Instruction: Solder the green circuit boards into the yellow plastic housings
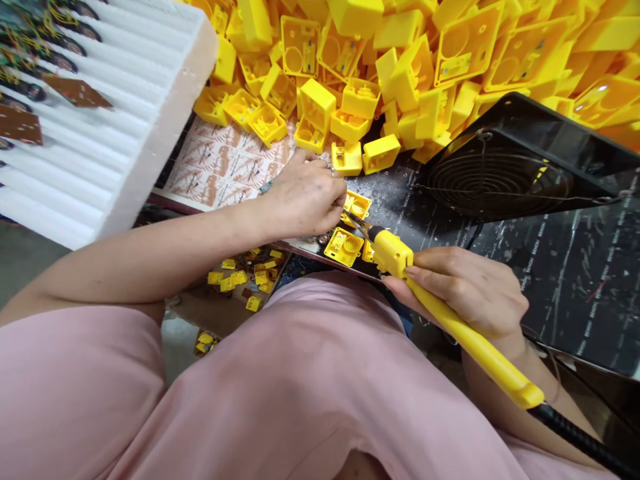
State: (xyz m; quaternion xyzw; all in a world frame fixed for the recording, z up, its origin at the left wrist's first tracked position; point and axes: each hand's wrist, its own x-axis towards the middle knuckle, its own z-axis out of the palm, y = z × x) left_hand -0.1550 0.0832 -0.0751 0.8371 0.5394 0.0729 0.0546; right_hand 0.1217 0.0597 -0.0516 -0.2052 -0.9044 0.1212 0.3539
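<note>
My right hand is wrapped round the yellow handle of a soldering iron, whose black cord trails off at the lower right. The metal tip points left and reaches over a small open yellow plastic case. Beside that tip, my left hand is closed, its fingers curled downward; whatever they pinch is hidden behind the hand. Another open yellow case with a round speaker grille lies near the table's front edge, just below the tip. Part of one more shows behind the iron.
A large heap of yellow cases covers the back of the table. At the right stands a black fan with a wire guard. A white foam block at the left carries wired parts and brown boards. More yellow pieces lie below the table edge.
</note>
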